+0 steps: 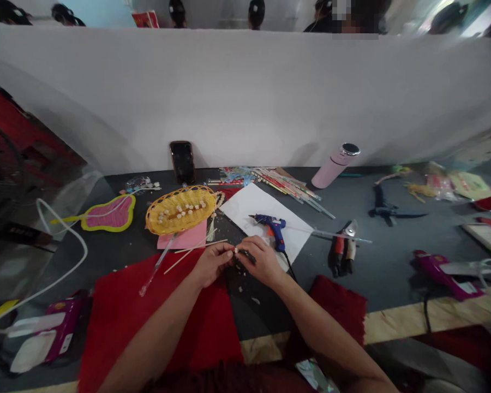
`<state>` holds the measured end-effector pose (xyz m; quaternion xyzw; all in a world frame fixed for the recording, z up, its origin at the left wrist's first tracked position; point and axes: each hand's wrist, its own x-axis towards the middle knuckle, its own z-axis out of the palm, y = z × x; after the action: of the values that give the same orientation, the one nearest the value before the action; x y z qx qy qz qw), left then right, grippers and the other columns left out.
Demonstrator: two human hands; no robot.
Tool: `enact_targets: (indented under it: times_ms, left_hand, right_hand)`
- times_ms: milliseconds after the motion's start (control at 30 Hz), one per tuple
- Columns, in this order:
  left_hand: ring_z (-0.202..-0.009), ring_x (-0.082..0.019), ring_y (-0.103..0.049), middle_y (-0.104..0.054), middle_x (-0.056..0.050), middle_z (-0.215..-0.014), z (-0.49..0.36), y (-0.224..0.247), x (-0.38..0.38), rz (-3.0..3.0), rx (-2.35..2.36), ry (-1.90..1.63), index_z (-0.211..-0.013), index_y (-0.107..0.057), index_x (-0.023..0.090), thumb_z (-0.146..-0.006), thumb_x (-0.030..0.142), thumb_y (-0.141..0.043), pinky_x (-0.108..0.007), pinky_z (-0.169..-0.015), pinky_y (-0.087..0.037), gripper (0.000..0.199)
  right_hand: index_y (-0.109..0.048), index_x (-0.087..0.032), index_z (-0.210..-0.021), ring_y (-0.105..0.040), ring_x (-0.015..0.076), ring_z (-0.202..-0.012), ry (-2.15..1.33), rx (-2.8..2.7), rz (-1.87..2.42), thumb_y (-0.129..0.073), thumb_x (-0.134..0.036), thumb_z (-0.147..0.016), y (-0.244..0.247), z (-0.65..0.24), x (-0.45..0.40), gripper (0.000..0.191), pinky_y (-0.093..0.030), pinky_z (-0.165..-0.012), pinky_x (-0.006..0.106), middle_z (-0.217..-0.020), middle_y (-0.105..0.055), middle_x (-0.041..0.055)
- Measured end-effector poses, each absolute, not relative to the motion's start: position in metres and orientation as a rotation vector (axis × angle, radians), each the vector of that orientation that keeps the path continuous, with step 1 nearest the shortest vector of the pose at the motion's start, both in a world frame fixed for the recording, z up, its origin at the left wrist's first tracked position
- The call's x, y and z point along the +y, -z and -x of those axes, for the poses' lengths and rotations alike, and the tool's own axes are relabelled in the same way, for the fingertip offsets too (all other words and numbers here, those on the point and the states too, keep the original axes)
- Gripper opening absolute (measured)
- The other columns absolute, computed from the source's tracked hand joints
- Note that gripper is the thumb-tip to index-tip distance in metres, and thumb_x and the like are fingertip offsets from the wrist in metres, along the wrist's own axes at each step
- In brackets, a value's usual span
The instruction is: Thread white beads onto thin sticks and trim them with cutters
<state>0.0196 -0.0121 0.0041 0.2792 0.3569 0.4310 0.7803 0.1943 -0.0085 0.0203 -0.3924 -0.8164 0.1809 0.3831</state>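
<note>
Close together above the dark table, both my hands pinch a tiny whitish piece (236, 250) at their fingertips; it is too small to name more exactly. My left hand (210, 266) comes in over a red cloth (163, 327), with thumb and forefinger closed. From the other side my right hand (264, 262) meets it, fingers bent and pressed together. Just beyond the right hand, a blue glue gun (276, 232) lies on a white sheet (249, 204). A yellow woven basket (182, 226) holding several small white pieces stands beyond my left hand. Thin pale sticks (188, 252) lie beside that hand.
Propped against the white partition (245, 98) is a phone (182, 162). A pink bottle (334, 166) stands right of bundled sticks (286, 183). Pliers (344, 248) and a purple device (450, 275) lie rightward. A pink-and-yellow fan shape (108, 213) and cabled purple device (61, 327) are left.
</note>
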Motion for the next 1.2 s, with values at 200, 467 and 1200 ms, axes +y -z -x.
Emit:
enact_targets:
  times_ms: [200, 467, 1200]
  left_hand:
    - [-0.057, -0.008, -0.052, -0.060, -0.001, -0.062, -0.017, 0.001, -0.013, -0.636, 0.765, -0.901, -0.074, -0.067, 0.011, -0.066, 0.028, -0.076, -0.021, -0.060, -0.038, 0.021]
    - [-0.057, -0.008, -0.052, -0.061, -0.001, -0.061, -0.016, 0.005, -0.013, -0.640, 0.743, -0.909, -0.072, -0.068, 0.011, -0.067, 0.025, -0.075, -0.021, -0.060, -0.037, 0.017]
    - [-0.057, -0.008, -0.053, -0.062, -0.001, -0.064, -0.016, 0.003, -0.013, -0.598, 0.764, -0.916, -0.072, -0.068, 0.011, -0.063, 0.027, -0.078, -0.021, -0.059, -0.039, 0.021]
  right_hand:
    - [-0.060, -0.021, -0.098, -0.055, 0.0190, -0.087, -0.464, -2.114, 0.943, -0.055, -0.026, -0.087, -0.019, -0.192, -0.008, 0.013, -0.049, -0.077, 0.034, -0.092, -0.061, 0.0078]
    - [-0.061, -0.021, -0.098, -0.057, 0.0183, -0.088, -0.502, -2.068, 0.924, -0.055, -0.025, -0.087, -0.013, -0.191, -0.010, 0.013, -0.050, -0.078, 0.033, -0.092, -0.061, 0.0078]
    - [-0.058, -0.022, -0.104, -0.057, 0.0186, -0.090, -0.530, -2.065, 0.891, -0.055, -0.023, -0.085, -0.012, -0.192, -0.011, 0.019, -0.051, -0.079, 0.034, -0.096, -0.060, 0.0083]
